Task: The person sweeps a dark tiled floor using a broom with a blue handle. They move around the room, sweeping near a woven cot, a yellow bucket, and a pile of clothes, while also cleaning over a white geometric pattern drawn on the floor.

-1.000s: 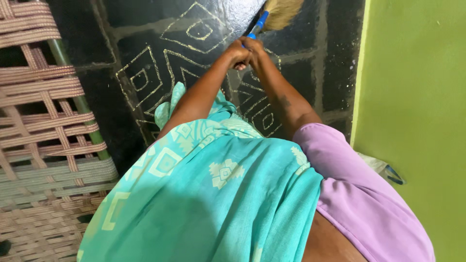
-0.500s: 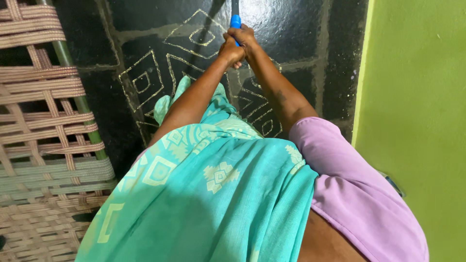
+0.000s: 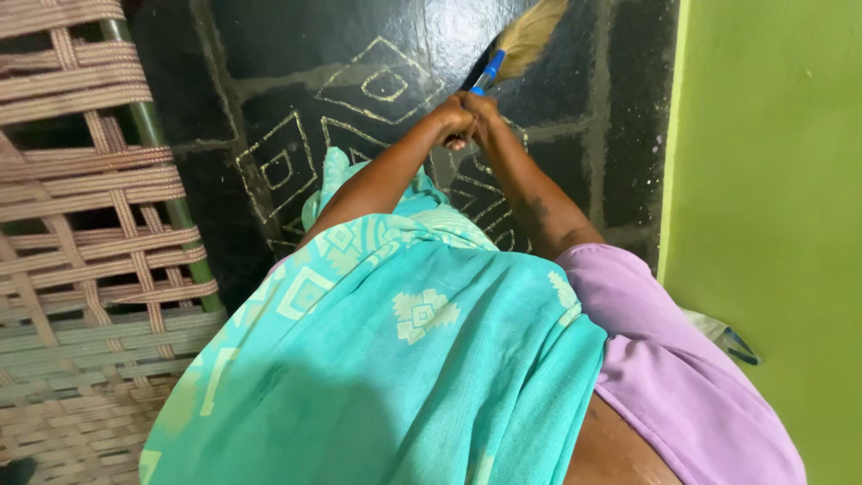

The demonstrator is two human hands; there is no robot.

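Observation:
Both my hands are stretched out in front of me over a dark stone floor (image 3: 557, 81). My left hand (image 3: 452, 119) and my right hand (image 3: 482, 111) are clasped together around the blue handle of a broom (image 3: 507, 51). The broom's straw-coloured bristles point up and to the right, near the top edge of the view. Pale geometric line patterns (image 3: 377, 85) are drawn on the floor under and left of my hands. A teal patterned cloth (image 3: 395, 359) and a lilac sleeve (image 3: 664, 359) cover my body in the foreground.
A woven cot with pinkish webbing and a green frame pole (image 3: 90, 233) stands at the left. A bright green wall (image 3: 772, 180) runs down the right side. A pale bag with dark handles (image 3: 727, 337) lies at the wall's foot.
The broom swung: half a second ago it pointed straight ahead with bristles out of view; now the bristles are back at the upper right. My clasped hands shifted slightly right and down.

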